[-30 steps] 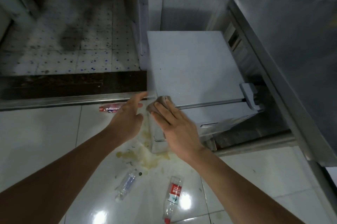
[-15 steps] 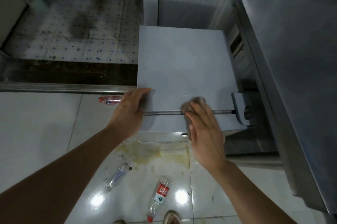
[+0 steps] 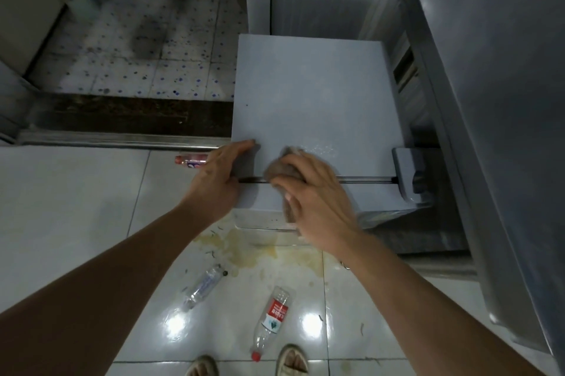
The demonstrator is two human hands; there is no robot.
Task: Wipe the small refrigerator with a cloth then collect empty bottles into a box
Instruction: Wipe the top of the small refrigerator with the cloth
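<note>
Your right hand lies over the cloth, fingers curved down on it and pressing it against the front edge of the small refrigerator, right at the dark seam above the door. Your left hand steadies the refrigerator's front left corner, fingers fairly straight along the side and holding nothing.

To do this step well, keep the cloth bunched under your palm, not trailing, and work along the seam toward the hinge at the refrigerator's right end, since grime probably collects in that groove. Then cover the top in overlapping passes from the front edge toward the back wall. A wet sheen shows just beyond the cloth, so some of the top looks done; the far half looks dry. Keep the left hand bracing so the refrigerator does not shift under pressure.

Three bottles wait on the floor in front of the refrigerator: a clear bottle below its left corner, a red-labelled bottle nearer your feet, and a third bottle half hidden behind your left hand. The yellowish spill lies at the refrigerator's foot.

No box is in view. Most of the cloth is under your hand, the door face is barely visible from this angle, and I cannot tell whether the bottles are truly empty.
</note>
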